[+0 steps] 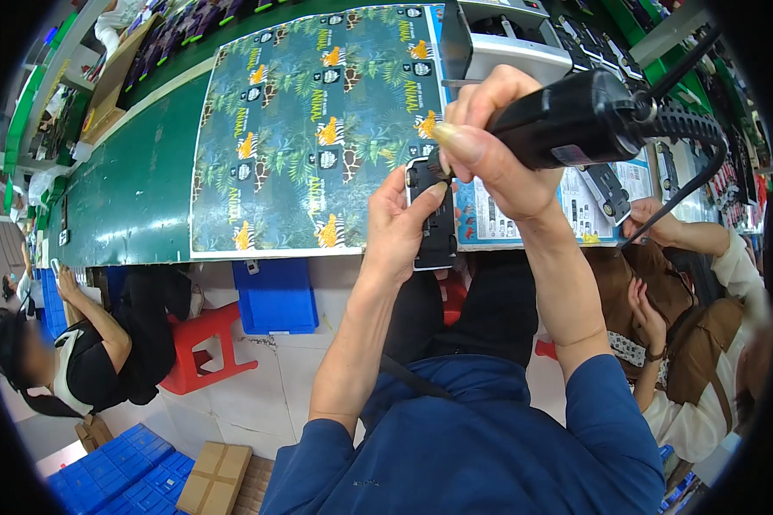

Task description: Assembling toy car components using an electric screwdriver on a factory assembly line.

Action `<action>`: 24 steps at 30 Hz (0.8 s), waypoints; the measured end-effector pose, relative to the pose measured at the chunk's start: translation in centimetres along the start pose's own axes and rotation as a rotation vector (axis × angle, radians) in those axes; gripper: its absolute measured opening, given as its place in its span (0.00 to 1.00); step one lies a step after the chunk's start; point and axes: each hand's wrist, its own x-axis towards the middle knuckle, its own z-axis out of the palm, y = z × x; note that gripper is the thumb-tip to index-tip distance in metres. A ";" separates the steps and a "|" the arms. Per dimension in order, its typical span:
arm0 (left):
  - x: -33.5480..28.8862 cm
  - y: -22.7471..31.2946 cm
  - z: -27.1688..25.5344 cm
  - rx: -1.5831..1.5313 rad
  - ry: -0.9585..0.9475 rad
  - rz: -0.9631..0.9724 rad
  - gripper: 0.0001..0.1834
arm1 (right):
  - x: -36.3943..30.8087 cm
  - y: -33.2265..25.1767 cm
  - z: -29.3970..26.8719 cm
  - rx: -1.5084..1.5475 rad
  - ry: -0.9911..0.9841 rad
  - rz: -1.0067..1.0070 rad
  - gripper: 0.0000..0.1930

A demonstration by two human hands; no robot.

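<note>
My right hand [508,163] is wrapped round a black electric screwdriver [567,116] with a coiled cable at its back end. The screwdriver's tip end points down and left at a toy car [439,236], whose black underside faces up. My left hand [391,225] grips this toy car at the table's front edge, with the thumb across the underside. The exact contact between bit and car is hidden behind my right fingers.
A printed sheet with animal pictures [305,129] covers the green table [133,184]. A grey bin [520,58] stands at the back right, near more toy cars [588,43]. At right a co-worker's hand [657,223] is beside another toy car [605,190]. The screwdriver's cable [704,172] hangs there.
</note>
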 end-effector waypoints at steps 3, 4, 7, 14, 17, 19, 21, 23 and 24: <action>-0.1 -0.2 0.2 -0.005 -0.007 -0.011 0.13 | -0.2 -0.7 -0.5 0.020 0.026 -0.003 0.09; -0.1 -0.3 0.4 -0.011 -0.012 -0.006 0.13 | -0.3 -0.9 -0.3 0.053 0.038 -0.029 0.09; -0.3 -0.2 0.8 -0.080 0.004 0.004 0.13 | -0.4 -2.4 -0.8 -0.007 0.035 -0.039 0.08; -0.5 -0.5 -1.2 -0.417 -0.038 -0.076 0.31 | 2.1 -6.3 -6.4 -0.155 0.064 -0.229 0.05; -0.6 -0.4 -0.8 -0.365 -0.062 -0.095 0.36 | 2.5 -4.8 -6.8 -0.174 0.120 -0.189 0.05; -0.5 -0.4 -0.7 -0.339 -0.079 -0.096 0.36 | 2.7 -4.6 -6.9 -0.293 0.097 -0.241 0.05; -0.6 -0.3 -0.6 -0.348 -0.064 -0.089 0.37 | 2.9 -4.4 -6.7 -0.280 0.090 -0.227 0.05; -0.7 -0.1 -0.5 -0.358 -0.047 -0.081 0.38 | 3.1 -4.4 -6.1 -0.368 0.138 -0.208 0.05; -0.7 -0.1 -0.5 -0.352 -0.044 -0.065 0.40 | 3.1 -4.7 -5.6 -0.365 0.139 -0.206 0.05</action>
